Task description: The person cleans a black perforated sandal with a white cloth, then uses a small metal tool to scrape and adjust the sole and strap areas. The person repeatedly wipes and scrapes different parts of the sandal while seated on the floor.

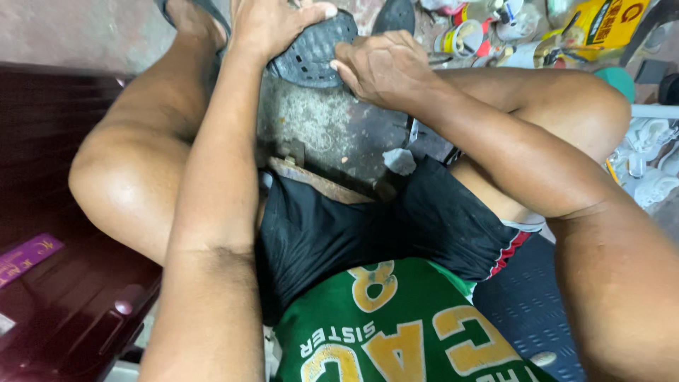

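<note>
Dark shoe sole (pixel 311 53): clamped by left hand (pixel 272 25) and right hand (pixel 378 67), braced between raised knees for steadiness. Glue tins (pixel 463 35) lie near, on the floor.

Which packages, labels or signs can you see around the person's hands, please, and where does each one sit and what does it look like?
Yellow pack: top right corner, flat pouch, yellow with dark and red print.
Tin: top, right of the shoe sole, small round can, white with a yellow label.
Purple label: left edge, on the dark red case, slanted strip, purple with gold marks.
Jersey: bottom centre, green with yellow lettering.
</note>
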